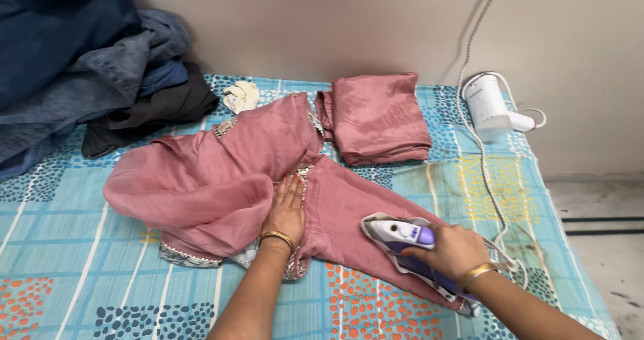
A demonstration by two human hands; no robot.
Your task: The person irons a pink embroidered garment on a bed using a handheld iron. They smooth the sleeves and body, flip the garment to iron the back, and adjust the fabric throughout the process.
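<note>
A pink embroidered garment lies spread over a blue patterned bedsheet. My left hand rests flat on its middle, fingers together, pressing the cloth down. My right hand grips the handle of a white and purple iron, which sits on the garment's lower right part. Both wrists wear gold bangles.
A folded pink cloth lies at the back. A heap of denim and dark clothes fills the back left corner. A small cream cloth sits beside it. A white appliance and the iron's cord lie at right, near the bed's edge.
</note>
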